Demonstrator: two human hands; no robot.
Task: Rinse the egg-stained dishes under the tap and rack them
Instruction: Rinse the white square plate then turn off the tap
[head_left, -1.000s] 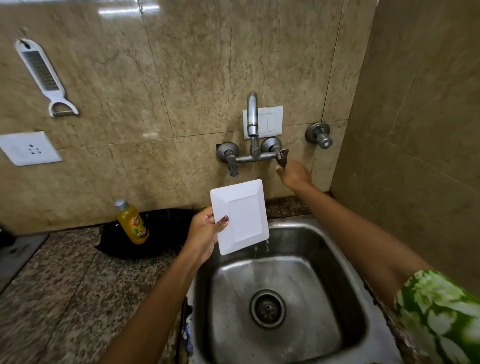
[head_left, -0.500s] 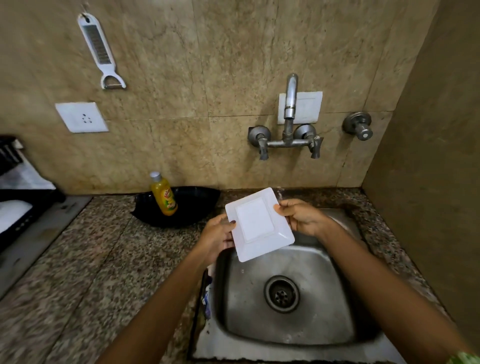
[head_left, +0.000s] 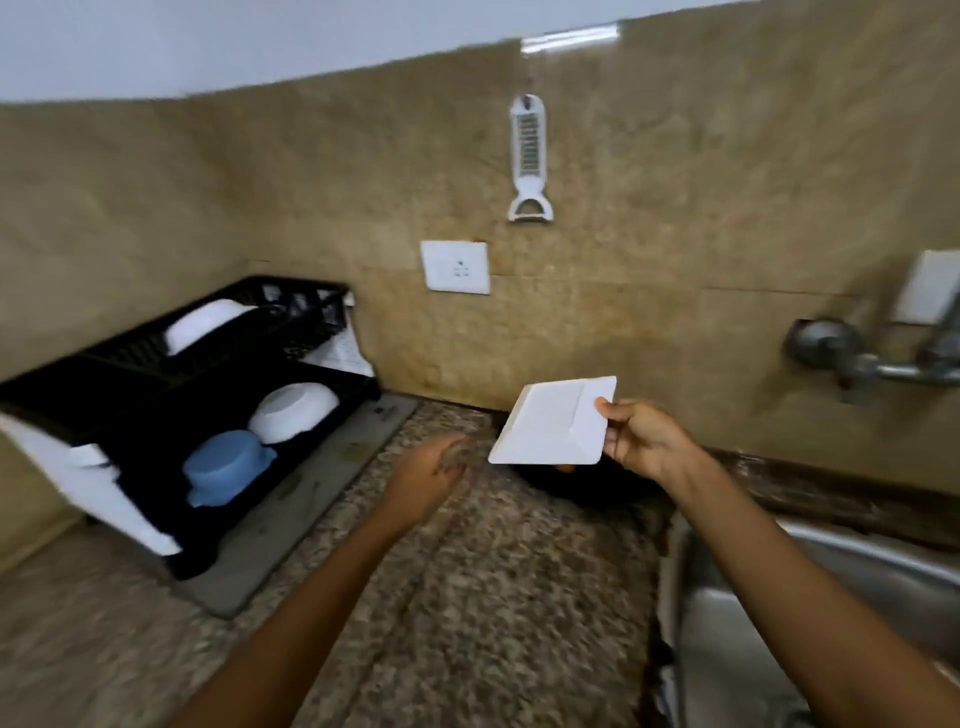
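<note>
While I am looking through the head camera, my right hand (head_left: 641, 439) is gripping the white square plate (head_left: 555, 423) by its right edge, thumb on top and fingers curled beneath. That plate is hanging tilted in the air above the speckled granite counter (head_left: 467, 587), between the sink (head_left: 831, 597) and the black dish rack (head_left: 156, 410), touching neither. A dark object is lying on the counter just under the plate; I cannot identify it.

My left hand (head_left: 428, 478) is hovering over the counter, left of the plate and apart from it. It is blurred, but the fingers are appearing relaxed and are holding nothing.

The rack is sitting on a grey mat (head_left: 311, 499) at the left. On its lower level a white bowl (head_left: 293, 410) and a blue bowl (head_left: 228, 467) are resting upside down, side by side. Another white dish (head_left: 205, 323) is sitting on the upper level.

On the tiled wall a white peeler (head_left: 529, 156) is hanging above a wall socket (head_left: 455, 267). The tap (head_left: 872, 358) is showing at the right edge, only partly in view.
</note>
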